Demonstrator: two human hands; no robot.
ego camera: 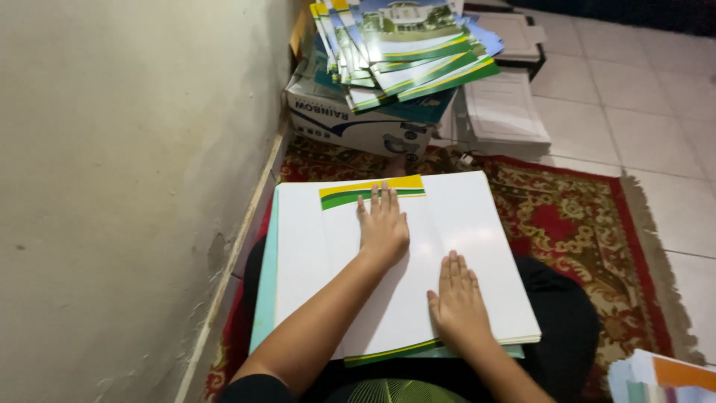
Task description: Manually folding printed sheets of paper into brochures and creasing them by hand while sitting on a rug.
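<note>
Neither grip pinches anything — the right hand lies flat, fingers together, on the near part of a white folder sheet on the person's lap, the left hand pressed flat farther up near its yellow-green band. Beyond lie a red patterned rug, then a cardboard box topped with a stack of printed folders.

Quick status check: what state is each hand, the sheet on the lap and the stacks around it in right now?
Left hand: flat, palm down on the sheet.
Right hand: flat, pressing near the lower edge.
White sheet: lying flat on the lap, flap folded over.
Folder pile: fanned, leaning on the box.
Cardboard box: closed, under the pile.
</note>
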